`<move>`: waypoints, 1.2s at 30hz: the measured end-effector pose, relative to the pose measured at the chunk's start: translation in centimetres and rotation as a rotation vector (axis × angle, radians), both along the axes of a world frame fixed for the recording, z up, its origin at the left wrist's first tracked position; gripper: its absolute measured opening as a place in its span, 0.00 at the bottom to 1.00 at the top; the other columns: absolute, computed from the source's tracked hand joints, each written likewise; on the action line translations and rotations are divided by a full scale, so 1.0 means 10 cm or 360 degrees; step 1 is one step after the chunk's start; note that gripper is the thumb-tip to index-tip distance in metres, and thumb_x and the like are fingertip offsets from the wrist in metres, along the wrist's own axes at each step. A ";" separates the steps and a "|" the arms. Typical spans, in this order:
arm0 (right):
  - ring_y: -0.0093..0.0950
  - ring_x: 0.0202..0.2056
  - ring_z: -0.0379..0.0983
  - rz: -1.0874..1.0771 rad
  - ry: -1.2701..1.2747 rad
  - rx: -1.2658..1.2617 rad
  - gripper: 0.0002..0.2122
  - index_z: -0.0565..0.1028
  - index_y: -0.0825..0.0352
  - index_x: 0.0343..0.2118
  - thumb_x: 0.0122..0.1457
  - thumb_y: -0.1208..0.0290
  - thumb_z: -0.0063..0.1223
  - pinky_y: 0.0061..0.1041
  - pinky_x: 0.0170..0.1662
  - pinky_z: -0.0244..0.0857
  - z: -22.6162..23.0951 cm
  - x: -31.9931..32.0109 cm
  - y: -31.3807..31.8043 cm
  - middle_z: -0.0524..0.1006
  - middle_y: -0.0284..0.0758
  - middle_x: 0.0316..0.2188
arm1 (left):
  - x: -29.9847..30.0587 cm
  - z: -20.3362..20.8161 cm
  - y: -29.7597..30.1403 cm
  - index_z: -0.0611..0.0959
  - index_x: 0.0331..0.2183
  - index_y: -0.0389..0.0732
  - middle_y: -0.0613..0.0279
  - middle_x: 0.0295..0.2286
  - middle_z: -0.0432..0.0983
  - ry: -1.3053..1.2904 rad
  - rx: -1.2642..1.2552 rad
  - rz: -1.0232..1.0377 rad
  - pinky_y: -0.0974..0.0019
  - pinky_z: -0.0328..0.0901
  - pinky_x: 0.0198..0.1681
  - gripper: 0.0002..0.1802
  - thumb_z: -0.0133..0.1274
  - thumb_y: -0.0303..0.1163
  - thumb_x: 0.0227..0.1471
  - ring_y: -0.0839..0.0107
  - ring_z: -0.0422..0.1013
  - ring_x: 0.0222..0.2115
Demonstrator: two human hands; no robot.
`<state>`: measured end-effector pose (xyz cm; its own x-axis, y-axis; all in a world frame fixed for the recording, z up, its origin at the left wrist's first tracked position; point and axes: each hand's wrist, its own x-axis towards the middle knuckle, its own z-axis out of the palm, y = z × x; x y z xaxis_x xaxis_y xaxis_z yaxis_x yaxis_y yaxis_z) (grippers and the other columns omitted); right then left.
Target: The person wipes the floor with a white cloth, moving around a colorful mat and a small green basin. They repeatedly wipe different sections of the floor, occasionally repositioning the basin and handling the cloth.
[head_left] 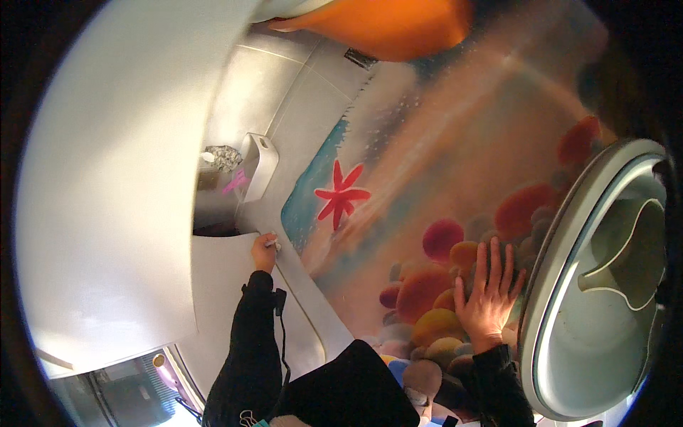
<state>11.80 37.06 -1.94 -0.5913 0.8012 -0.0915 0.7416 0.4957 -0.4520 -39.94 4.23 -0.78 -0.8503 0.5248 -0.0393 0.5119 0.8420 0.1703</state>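
Note:
My left hand (264, 253) is closed at the far edge of a white panel (220, 270). Its fingers wrap round a small pale piece (273, 244), which looks like a knob or handle but is mostly covered by them. My right hand (489, 293) is spread with fingers apart over a surface painted with colourful pebbles (430, 285) and holds nothing. Whether its palm touches the surface I cannot tell. Up and left of it, a red starfish (341, 193) is painted on the same surface. Black sleeves cover both forearms.
A white box-like holder (265, 167) stands beyond my left hand, beside a pink item (235, 181) and a grey crumpled bundle (225, 157). At right is a large oval with a pale rim (544, 313). An orange curved object (398, 32) is at the top; a large white surface (107, 199) fills the left.

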 end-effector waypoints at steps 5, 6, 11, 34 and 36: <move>0.45 0.66 0.49 0.0037 -0.0086 0.0121 0.31 0.59 0.64 0.63 0.59 0.54 0.48 0.49 0.65 0.48 0.03 0.02 -0.01 0.56 0.39 0.65 | -0.16 0.10 0.24 0.83 0.41 0.41 0.50 0.33 0.80 -0.0213 -0.0454 0.0004 0.58 0.70 0.35 0.17 0.57 0.23 0.44 0.60 0.77 0.33; 0.43 0.66 0.49 0.0023 -0.0129 0.0165 0.31 0.59 0.62 0.63 0.59 0.53 0.48 0.49 0.64 0.49 0.02 0.01 -0.02 0.56 0.37 0.66 | -0.22 0.06 0.29 0.83 0.41 0.40 0.50 0.32 0.80 -0.0303 -0.0196 0.0245 0.57 0.70 0.35 0.18 0.56 0.23 0.44 0.60 0.76 0.33; 0.38 0.67 0.49 -0.0046 -0.0048 0.0171 0.30 0.59 0.58 0.64 0.60 0.52 0.46 0.53 0.64 0.47 -0.07 0.02 -0.06 0.56 0.33 0.66 | -0.39 0.02 0.46 0.79 0.45 0.37 0.51 0.29 0.79 0.0401 -0.0803 -0.0920 0.61 0.71 0.31 0.19 0.55 0.29 0.49 0.62 0.76 0.26; 0.36 0.66 0.50 -0.0085 0.0025 0.0305 0.29 0.60 0.55 0.63 0.56 0.60 0.50 0.50 0.65 0.45 -0.12 0.08 -0.05 0.58 0.31 0.64 | 0.80 -0.03 0.81 0.81 0.28 0.34 0.59 0.27 0.75 -0.1246 0.1028 0.0751 0.60 0.69 0.29 0.10 0.57 0.32 0.47 0.65 0.73 0.26; 0.36 0.66 0.50 -0.0078 0.0077 0.0294 0.30 0.60 0.56 0.63 0.56 0.61 0.50 0.51 0.65 0.44 -0.10 0.08 -0.04 0.58 0.31 0.64 | 0.79 -0.01 0.81 0.81 0.27 0.33 0.59 0.26 0.75 -0.1123 0.0969 0.0577 0.60 0.68 0.28 0.11 0.58 0.32 0.47 0.65 0.73 0.25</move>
